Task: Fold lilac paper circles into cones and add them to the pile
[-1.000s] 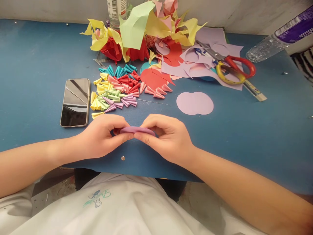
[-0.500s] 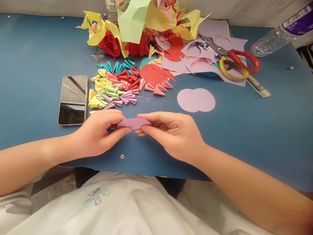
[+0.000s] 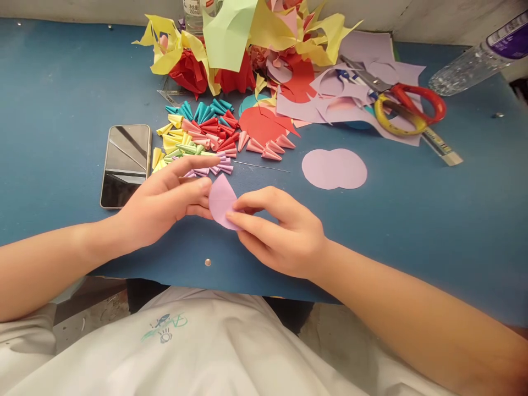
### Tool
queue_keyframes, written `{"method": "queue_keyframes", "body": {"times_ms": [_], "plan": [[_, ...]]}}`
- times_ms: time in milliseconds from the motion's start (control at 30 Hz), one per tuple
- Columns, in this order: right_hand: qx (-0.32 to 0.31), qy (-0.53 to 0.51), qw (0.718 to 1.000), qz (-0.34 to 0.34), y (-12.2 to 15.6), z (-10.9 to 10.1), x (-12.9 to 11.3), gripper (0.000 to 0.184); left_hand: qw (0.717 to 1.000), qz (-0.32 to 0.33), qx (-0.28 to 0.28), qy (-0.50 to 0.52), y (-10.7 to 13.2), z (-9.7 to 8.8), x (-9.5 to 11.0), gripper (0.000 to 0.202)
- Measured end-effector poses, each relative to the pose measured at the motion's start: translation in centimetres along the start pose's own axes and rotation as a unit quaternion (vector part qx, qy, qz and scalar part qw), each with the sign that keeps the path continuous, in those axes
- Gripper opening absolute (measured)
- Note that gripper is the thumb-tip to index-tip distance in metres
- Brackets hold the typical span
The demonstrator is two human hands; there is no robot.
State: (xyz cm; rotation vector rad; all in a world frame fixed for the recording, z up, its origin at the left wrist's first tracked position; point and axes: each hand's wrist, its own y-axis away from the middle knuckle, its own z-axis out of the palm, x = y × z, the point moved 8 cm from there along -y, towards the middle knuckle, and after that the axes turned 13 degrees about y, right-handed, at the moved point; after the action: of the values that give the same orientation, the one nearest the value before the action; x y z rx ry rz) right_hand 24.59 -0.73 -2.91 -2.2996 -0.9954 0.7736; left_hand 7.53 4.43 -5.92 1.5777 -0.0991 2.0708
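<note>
Paper (image 3: 221,201), lilac, curved along its left side and pointed at the top, is held just above the near part of the blue tabletop (image 3: 412,231), in front of the person's body. The right hand (image 3: 284,231) pinches its lower right edge between thumb and fingertips, the other fingers curled beneath. The left hand (image 3: 167,201) is loosely spread, index finger stretched out above and thumb apart from it; its lower fingers end right at the paper's left edge, and whether they touch it I cannot tell. A faint crease crosses the lilac surface. Just beyond the left hand lie small rolled paper cones (image 3: 210,129) in teal, yellow, red, pink, green and lilac, partly hidden by its fingers. A smartphone (image 3: 126,165) rests beside that wrist, screen up. Between the cones and two overlapping lilac discs (image 3: 334,169) on the right lies a thin needle (image 3: 262,166). Farther back, scissors (image 3: 398,104) with one red and one yellow handle loop lie over lilac sheets (image 3: 303,107) with round cut-outs, next to cut red paper (image 3: 264,124). A clear plastic bottle (image 3: 462,71) with a purple label is at the far right, and crumpled yellow scraps (image 3: 272,30) pile up near the wall.
</note>
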Motion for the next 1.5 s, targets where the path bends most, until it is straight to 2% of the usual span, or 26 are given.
{"method": "queue_keyframes", "body": {"times_ms": [67, 133, 167, 233, 300, 367, 433, 500, 567, 667, 800, 867, 1033, 1267, 1333, 1500], "plan": [[0.001, -0.025, 0.999, -0.025, -0.1, 0.1, -0.4, 0.015, 0.999, 0.022, -0.001, -0.036, 0.1, 0.1, 0.3, 0.059], [0.005, -0.062, 0.998, -0.027, -0.3, 0.0, -0.5, 0.016, 0.996, 0.038, -0.004, -0.082, 0.2, 0.2, 0.4, 0.061], [0.006, -0.079, 0.997, -0.007, -0.4, -0.1, -0.3, 0.016, 0.994, 0.042, -0.004, -0.099, 0.2, 0.2, 0.4, 0.057], [0.001, -0.128, 0.987, 0.092, -0.2, 0.2, 1.0, 0.017, 0.991, 0.051, -0.007, -0.127, 0.2, 0.2, 0.3, 0.046], [-0.028, -0.209, 0.951, 0.224, 0.5, 1.3, 2.6, 0.024, 0.986, 0.059, -0.024, -0.153, 0.2, 0.5, 0.3, 0.037], [-0.068, -0.296, 0.897, 0.321, 1.5, 2.8, 3.4, 0.043, 0.981, 0.062, -0.043, -0.177, 0.3, 0.8, 0.2, 0.036], [-0.088, -0.341, 0.864, 0.361, 1.9, 3.6, 3.5, 0.056, 0.978, 0.065, -0.051, -0.19, 0.4, 0.9, 0.0, 0.041], [-0.077, -0.352, 0.854, 0.377, 1.9, 3.6, 3.7, 0.053, 0.978, 0.062, -0.051, -0.194, 0.4, 0.9, -0.2, 0.05], [-0.057, -0.352, 0.85, 0.389, 1.9, 3.4, 4.0, 0.048, 0.978, 0.051, -0.049, -0.197, 0.2, 0.7, -0.5, 0.057], [-0.047, -0.362, 0.849, 0.381, 1.8, 3.3, 4.3, 0.045, 0.976, 0.049, -0.049, -0.209, 0.0, 0.7, -0.6, 0.053], [-0.052, -0.326, 0.882, 0.336, 1.6, 3.1, 4.2, 0.034, 0.962, 0.092, -0.074, -0.247, 0.1, 1.1, -0.1, 0.037], [-0.045, -0.299, 0.892, 0.335, 1.6, 2.9, 4.3, 0.028, 0.956, 0.105, -0.081, -0.263, 0.1, 1.1, 0.0, 0.035], [-0.027, -0.305, 0.875, 0.375, 2.0, 2.8, 4.6, 0.033, 0.953, 0.109, -0.08, -0.27, 0.1, 0.9, 0.0, 0.041], [-0.012, -0.255, 0.9, 0.353, 1.6, 1.9, 4.6, 0.023, 0.95, 0.146, -0.061, -0.268, 0.3, 1.0, 0.9, 0.03], [-0.008, -0.25, 0.901, 0.355, 1.6, 1.7, 4.5, 0.021, 0.941, 0.178, -0.056, -0.284, 0.5, 1.2, 1.5, 0.026], [-0.012, -0.264, 0.886, 0.381, 1.8, 1.9, 4.7, 0.02, 0.886, 0.27, -0.042, -0.375, 1.1, 1.8, 2.8, 0.021]]}}
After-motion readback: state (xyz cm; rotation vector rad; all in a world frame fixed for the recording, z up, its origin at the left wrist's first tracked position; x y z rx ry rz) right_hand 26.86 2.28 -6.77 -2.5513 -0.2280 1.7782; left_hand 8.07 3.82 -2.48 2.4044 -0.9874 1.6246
